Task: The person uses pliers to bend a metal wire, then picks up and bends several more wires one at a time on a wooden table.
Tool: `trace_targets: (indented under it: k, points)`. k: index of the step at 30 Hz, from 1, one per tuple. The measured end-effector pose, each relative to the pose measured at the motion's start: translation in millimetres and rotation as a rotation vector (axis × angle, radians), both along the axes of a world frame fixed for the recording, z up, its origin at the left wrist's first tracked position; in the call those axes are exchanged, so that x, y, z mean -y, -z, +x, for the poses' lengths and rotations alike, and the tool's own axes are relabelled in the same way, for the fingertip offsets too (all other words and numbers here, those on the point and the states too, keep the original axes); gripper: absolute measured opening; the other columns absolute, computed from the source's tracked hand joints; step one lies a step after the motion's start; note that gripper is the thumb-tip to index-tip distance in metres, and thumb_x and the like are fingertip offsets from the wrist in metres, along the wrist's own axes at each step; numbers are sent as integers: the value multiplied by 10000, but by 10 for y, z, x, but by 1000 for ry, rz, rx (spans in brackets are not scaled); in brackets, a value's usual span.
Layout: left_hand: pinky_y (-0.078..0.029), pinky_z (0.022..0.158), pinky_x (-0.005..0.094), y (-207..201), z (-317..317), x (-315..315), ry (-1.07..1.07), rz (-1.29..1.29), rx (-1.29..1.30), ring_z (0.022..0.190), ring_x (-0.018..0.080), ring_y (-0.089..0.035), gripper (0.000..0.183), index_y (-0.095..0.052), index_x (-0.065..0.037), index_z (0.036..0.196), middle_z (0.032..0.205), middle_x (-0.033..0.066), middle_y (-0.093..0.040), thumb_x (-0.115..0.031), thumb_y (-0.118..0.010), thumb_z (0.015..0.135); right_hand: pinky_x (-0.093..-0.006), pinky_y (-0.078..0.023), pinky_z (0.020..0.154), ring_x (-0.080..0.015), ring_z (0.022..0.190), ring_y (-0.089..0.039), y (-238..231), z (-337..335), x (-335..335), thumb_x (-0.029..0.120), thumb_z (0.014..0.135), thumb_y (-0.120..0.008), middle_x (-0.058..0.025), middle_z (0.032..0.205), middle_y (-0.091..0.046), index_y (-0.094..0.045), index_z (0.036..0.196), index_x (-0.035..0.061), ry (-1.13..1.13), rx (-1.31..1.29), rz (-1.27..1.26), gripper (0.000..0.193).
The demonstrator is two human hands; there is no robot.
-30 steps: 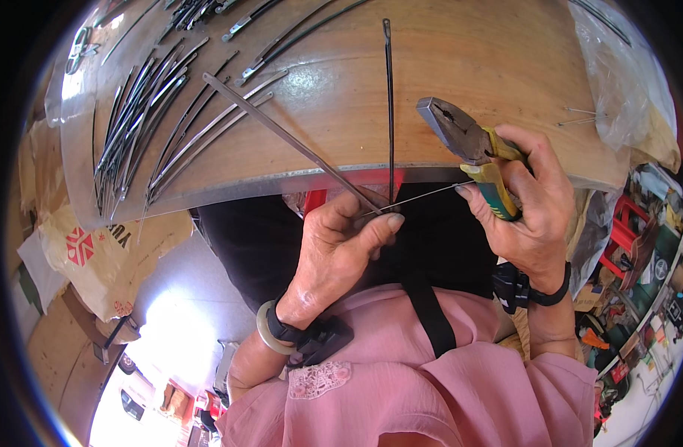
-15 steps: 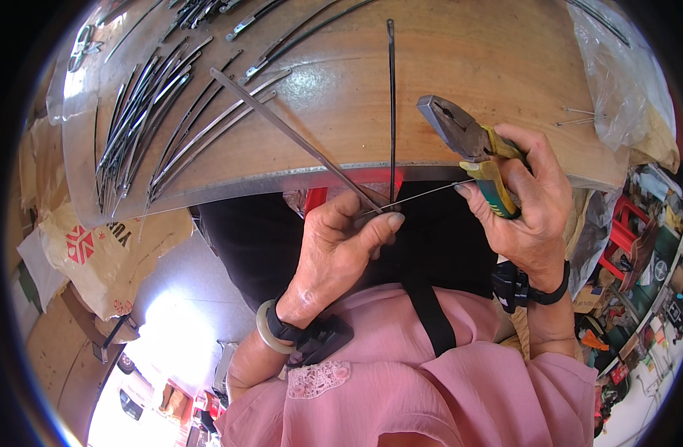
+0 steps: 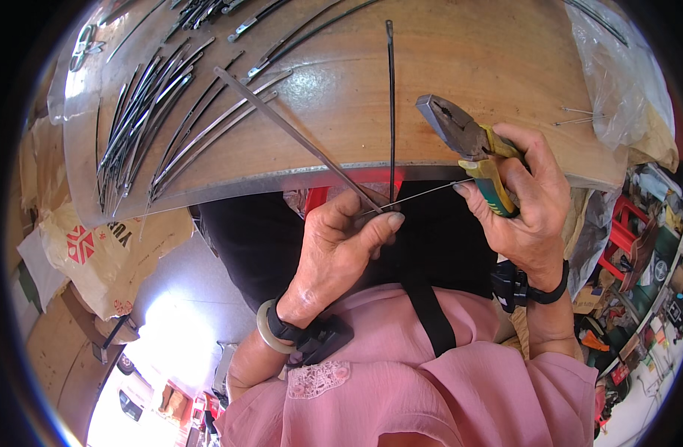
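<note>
My left hand [image 3: 340, 242] pinches a flat grey metal strip [image 3: 296, 139] and a dark thin metal strip [image 3: 392, 112] where their lower ends meet. The grey one slants up to the left; the dark one stands nearly straight up in view. A thin wire [image 3: 428, 191] runs from that pinch to the thumb of my right hand [image 3: 533, 201]. Closed around the yellow and green handles of a pair of combination pliers [image 3: 460, 132], my right hand keeps the jaws pointing up and left, away from the wire. The strips' joined ends are partly hidden by my left fingers.
A bundle of dark metal strips [image 3: 144, 119] lies on the wooden table [image 3: 490, 52] at left, with more strips behind. Scissors [image 3: 82, 48] rest at the far left corner. A clear plastic bag [image 3: 613, 82] and short wires [image 3: 577, 115] are at right.
Both hands, the pliers and the wire hold almost the same position. The grey strip's upper end has shifted very slightly to the right.
</note>
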State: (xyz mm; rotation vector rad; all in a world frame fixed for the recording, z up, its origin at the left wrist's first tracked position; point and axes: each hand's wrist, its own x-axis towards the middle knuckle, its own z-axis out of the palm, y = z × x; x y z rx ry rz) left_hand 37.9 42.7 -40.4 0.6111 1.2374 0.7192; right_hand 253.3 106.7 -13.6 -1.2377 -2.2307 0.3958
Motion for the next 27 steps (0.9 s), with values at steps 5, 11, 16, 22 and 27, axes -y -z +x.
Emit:
trace_targets:
  k: [5, 11, 16, 22, 27]
  points:
    - [-409, 522, 199, 13, -4, 13, -10, 3, 17, 583, 38, -502, 94, -622, -14, 872, 687, -7, -604, -70, -695, 890, -338, -485, 619, -269, 741, -616, 2, -3, 6, 53, 591, -815, -129, 987, -617, -640, 811, -13, 4, 8, 2, 289]
    - [-380, 477, 189, 57, 12, 27, -41, 22, 7, 533, 62, -541, 118, -631, -13, 845, 670, 48, -646, -94, -712, 873, -333, -482, 613, -266, 729, -616, 15, -3, 8, 52, 593, -813, -130, 980, -620, -636, 805, -10, 9, -3, 0, 283]
    - [-399, 506, 196, 28, 10, 12, -29, -4, 10, 562, 47, -513, 104, -624, -17, 853, 677, 12, -618, -78, -702, 883, -332, -481, 613, -266, 729, -617, 29, -2, 8, 52, 591, -814, -130, 984, -620, -636, 808, -7, 6, -7, 13, 287]
    - [-379, 477, 189, 52, 14, 30, -41, 29, 5, 532, 60, -538, 130, -618, -26, 821, 670, 48, -645, -99, -710, 877, -340, -481, 617, -270, 736, -617, 19, 0, 9, 53, 585, -815, -129, 988, -620, -637, 809, -6, 5, 11, 18, 293]
    - [-378, 472, 188, 22, 16, 24, -44, 30, -5, 529, 61, -540, 150, -601, -34, 796, 669, 50, -645, -100, -710, 877, -345, -480, 619, -275, 740, -617, 11, -7, 1, 54, 578, -815, -127, 987, -620, -638, 807, -8, 3, 10, 30, 296]
